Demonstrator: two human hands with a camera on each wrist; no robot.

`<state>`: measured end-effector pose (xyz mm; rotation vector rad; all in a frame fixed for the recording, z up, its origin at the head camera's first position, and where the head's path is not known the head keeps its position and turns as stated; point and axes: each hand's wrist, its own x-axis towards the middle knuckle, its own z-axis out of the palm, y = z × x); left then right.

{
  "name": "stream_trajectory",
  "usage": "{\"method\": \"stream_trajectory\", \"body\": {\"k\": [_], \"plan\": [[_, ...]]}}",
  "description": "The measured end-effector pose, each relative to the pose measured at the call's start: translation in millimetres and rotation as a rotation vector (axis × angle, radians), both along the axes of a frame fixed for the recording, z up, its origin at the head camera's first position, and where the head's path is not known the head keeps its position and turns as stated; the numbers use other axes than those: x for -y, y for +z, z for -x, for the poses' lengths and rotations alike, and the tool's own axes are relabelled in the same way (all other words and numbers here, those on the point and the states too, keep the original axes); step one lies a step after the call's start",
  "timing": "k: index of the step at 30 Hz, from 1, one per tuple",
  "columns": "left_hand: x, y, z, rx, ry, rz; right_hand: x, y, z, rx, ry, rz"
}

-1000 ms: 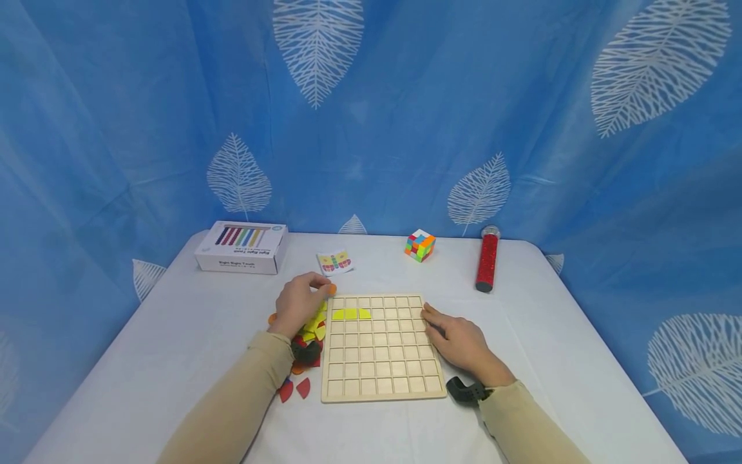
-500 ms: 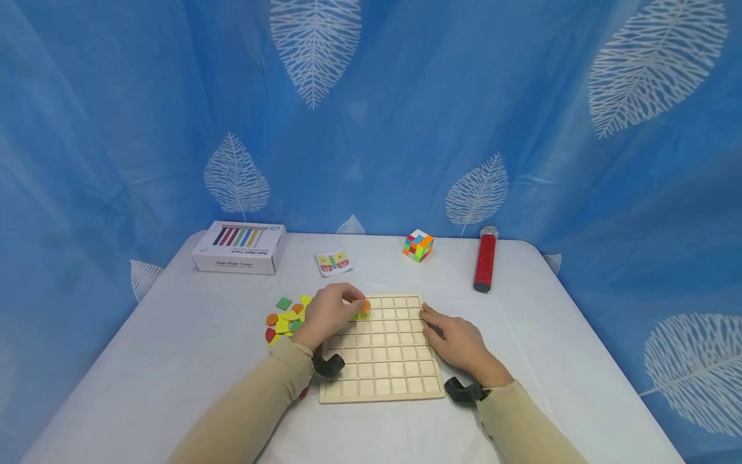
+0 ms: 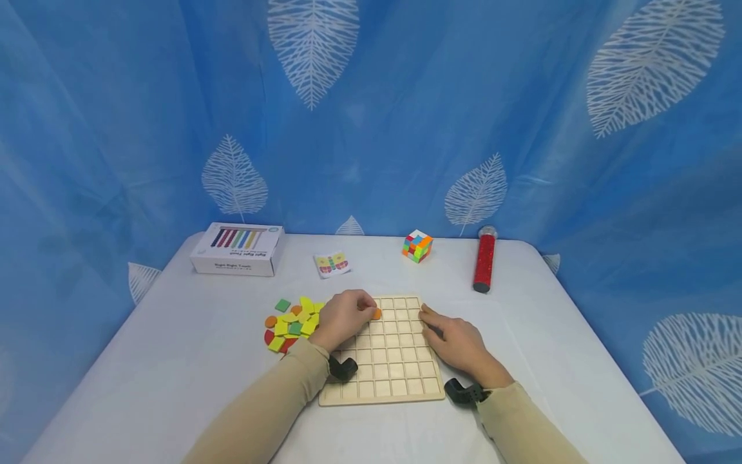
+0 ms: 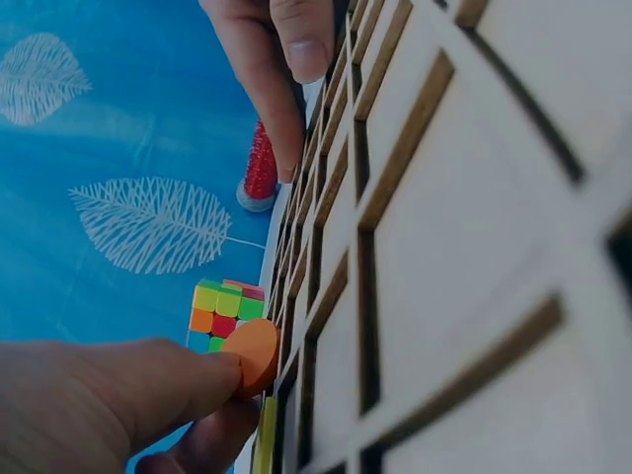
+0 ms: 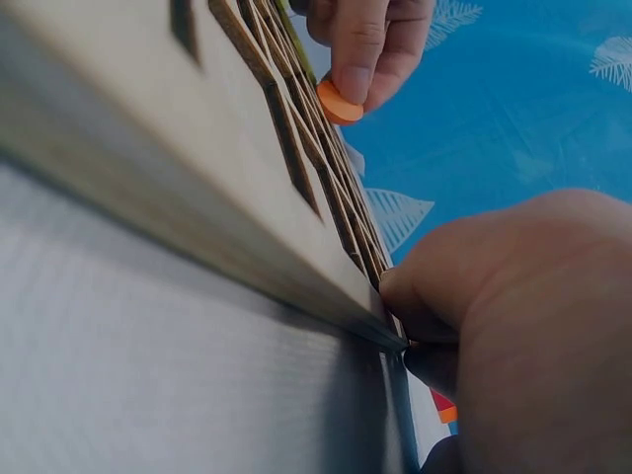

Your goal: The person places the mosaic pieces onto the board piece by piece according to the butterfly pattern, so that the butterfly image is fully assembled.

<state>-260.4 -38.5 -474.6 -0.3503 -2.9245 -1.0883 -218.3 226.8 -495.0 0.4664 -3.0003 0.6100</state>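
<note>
My left hand point(image 3: 346, 317) pinches a round orange disc point(image 3: 377, 314) between thumb and fingers. It holds the disc on edge over the upper part of the wooden grid board point(image 3: 400, 354). In the left wrist view, a yellow piece point(image 4: 265, 439) shows in the board close to the disc point(image 4: 252, 354); the hand and forearm hide much of the board's left side. My right hand point(image 3: 460, 341) rests against the board's right edge, fingers fairly straight, fingertips touching the rim.
Loose coloured pieces point(image 3: 295, 325) lie left of the board. Behind are a picture card point(image 3: 332, 264), a white box point(image 3: 237, 250), a puzzle cube point(image 3: 417, 246) and a red glittery tube point(image 3: 485, 261). A blue leaf-patterned curtain point(image 3: 371, 148) surrounds the table.
My left hand has carried the orange disc from the board's upper-left corner rightward over the board, past the yellow pieces. The right hand has stayed at the board's edge.
</note>
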Motion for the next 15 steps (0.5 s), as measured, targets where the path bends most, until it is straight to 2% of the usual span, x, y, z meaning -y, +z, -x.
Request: {"method": "stream_trajectory", "body": {"k": [6,15], "plan": [[-1.1,-0.8,0.4,-0.017,-0.014,0.023,0.1,2.3,-0.4,0.007,0.000,-0.005],[-2.3,-2.8,1.7,-0.055,0.001,0.128,0.2,1.0,-0.2,0.011,-0.001,0.003]]}}
